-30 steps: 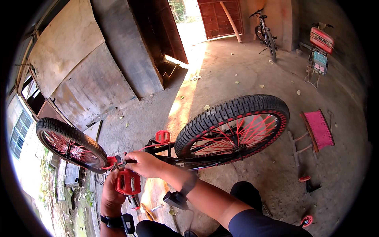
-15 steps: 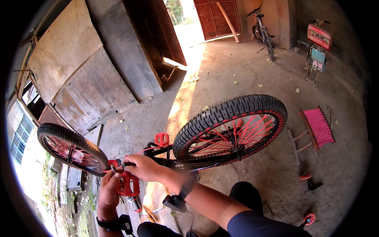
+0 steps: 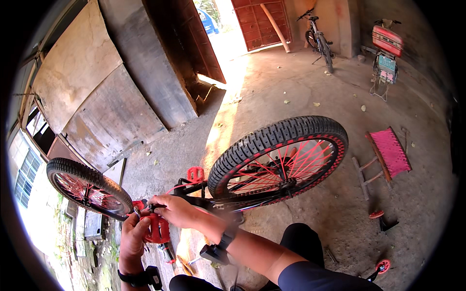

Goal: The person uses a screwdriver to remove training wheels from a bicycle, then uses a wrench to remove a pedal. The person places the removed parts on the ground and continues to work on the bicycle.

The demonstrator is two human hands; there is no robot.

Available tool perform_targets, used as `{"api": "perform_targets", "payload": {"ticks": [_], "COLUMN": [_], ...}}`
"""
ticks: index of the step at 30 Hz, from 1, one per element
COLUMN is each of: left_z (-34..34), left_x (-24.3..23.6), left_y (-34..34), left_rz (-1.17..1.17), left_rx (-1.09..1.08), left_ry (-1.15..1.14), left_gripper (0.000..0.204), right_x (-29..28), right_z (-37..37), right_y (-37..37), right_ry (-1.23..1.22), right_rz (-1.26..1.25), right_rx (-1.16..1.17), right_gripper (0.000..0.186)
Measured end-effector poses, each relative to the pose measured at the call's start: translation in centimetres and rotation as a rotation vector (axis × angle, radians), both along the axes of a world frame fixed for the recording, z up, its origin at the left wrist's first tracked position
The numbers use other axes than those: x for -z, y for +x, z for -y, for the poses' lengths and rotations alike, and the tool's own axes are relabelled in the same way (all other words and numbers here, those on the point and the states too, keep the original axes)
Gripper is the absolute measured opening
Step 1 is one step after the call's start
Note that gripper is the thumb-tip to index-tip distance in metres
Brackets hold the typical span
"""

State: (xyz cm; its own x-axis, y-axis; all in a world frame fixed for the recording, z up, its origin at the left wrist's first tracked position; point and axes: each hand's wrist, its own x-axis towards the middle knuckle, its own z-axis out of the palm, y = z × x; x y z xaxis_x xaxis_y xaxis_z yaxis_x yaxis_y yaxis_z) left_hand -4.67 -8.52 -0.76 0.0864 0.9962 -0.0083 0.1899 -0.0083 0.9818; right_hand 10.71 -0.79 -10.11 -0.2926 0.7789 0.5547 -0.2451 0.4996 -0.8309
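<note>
An upturned bicycle stands before me, with red spokes and knobby black tyres on its rear wheel (image 3: 277,128) and front wheel (image 3: 87,186). My left hand (image 3: 132,240) is closed beside the near red pedal (image 3: 158,229), its thumb and fingers pinching a small silver metal piece (image 3: 137,212) whose full shape is hidden. Just above that pedal, my right hand (image 3: 175,210) has its fingertips closed round a small dark part (image 3: 156,206), too covered to name. The other red pedal (image 3: 195,174) sits farther off, next to the rear tyre.
A pink-topped folding stool (image 3: 391,153) stands at the right, with small red-wheeled parts (image 3: 382,266) on the floor below it. Pliers-like orange handles (image 3: 184,264) lie near my feet. Another bicycle (image 3: 320,43) and a red-boxed scooter (image 3: 387,53) are parked at the back.
The view has shifted slightly, and a blue shape now shows through the doorway. Both hands stay by the near pedal, the right one moved a touch left.
</note>
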Motion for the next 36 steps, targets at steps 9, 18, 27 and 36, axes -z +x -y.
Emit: {"api": "perform_targets", "payload": {"ticks": [9,18,27,36], "left_z": [0.0,-0.2,-0.6,-0.6], "left_x": [0.4,0.7,1.6,3.6], "left_y": [0.4,0.1,-1.2,-0.8], "left_rz": [0.015,0.042,0.13,0.37], "left_rx": [-0.001,-0.032,-0.052,-0.054], "left_ry": [0.017,0.02,-0.007,0.029], "left_gripper": [0.034,0.035,0.031,0.035], "right_x": [0.0,-0.1,-0.3,-0.5], "right_z": [-0.1,0.2,0.5,0.5], "right_y": [0.6,0.4,0.1,-0.2], "right_ry": [-0.164,0.001,0.007,-0.055], "right_rz": [0.09,0.037,0.084,0.087], "right_rx": [-0.107,-0.007,0.037,0.008], "right_gripper": [0.029,0.029,0.031,0.029]}}
